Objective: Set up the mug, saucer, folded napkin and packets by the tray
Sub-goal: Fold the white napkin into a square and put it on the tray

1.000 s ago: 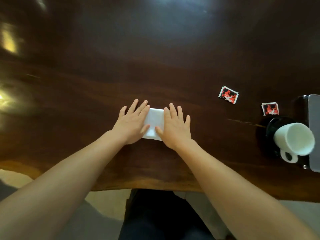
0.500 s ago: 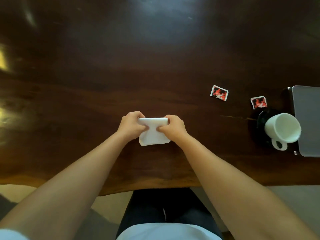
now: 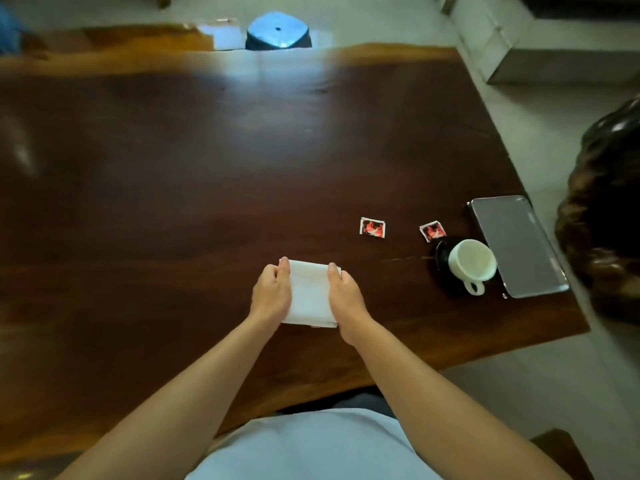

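A folded white napkin lies on the dark wooden table in front of me. My left hand holds its left edge and my right hand holds its right edge, fingertips at the far corners. To the right, a white mug stands on a black saucer, handle toward me. Two red and white packets lie apart on the table, one beyond the napkin and one just behind the saucer. A grey metal tray lies right of the mug at the table's edge.
The table's right edge runs close past the tray, with pale floor tiles beyond. A dark carved wooden object stands at the far right. A blue stool sits beyond the far table edge. A wooden seat corner shows at lower right.
My hands went from pressing flat on the napkin to gripping its two side edges. The napkin now lies longer front to back. My head tilted up, showing the whole table.
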`<action>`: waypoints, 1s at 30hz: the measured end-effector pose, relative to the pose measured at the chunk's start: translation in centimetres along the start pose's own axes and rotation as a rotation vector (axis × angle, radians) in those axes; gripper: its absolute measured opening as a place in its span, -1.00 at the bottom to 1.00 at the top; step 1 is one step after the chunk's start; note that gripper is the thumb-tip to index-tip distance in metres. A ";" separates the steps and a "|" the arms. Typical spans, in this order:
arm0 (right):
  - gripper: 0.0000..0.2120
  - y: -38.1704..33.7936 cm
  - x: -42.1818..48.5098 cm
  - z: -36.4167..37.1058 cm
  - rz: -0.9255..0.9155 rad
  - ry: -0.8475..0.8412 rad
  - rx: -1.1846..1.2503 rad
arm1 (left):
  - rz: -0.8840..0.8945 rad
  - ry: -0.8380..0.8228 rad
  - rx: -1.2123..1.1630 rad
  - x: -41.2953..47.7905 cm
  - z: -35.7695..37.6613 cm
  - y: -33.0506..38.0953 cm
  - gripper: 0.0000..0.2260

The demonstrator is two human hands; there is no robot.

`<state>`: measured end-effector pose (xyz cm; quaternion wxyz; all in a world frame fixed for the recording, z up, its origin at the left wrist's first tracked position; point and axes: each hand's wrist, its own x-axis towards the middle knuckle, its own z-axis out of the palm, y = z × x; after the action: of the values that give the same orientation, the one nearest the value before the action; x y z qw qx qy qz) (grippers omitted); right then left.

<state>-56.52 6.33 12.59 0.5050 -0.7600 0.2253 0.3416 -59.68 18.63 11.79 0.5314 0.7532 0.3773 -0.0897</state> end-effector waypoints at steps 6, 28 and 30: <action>-0.65 -1.7 -2.8 -3.9 -0.200 0.134 -0.034 | 0.300 0.096 0.125 -2.7 1.2 3.9 -0.59; -0.61 -0.6 -0.9 -31.5 -0.425 0.112 0.164 | 0.313 0.018 -0.250 -12.2 22.7 17.2 -0.50; -0.63 -0.1 -0.5 -33.8 -0.403 0.062 0.226 | 0.250 -0.056 -0.310 -13.2 24.2 18.2 -0.55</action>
<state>-46.93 -24.83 21.68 0.6376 -0.7384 0.1212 0.1833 -50.44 -11.34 22.06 0.6584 0.7003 0.2753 0.0152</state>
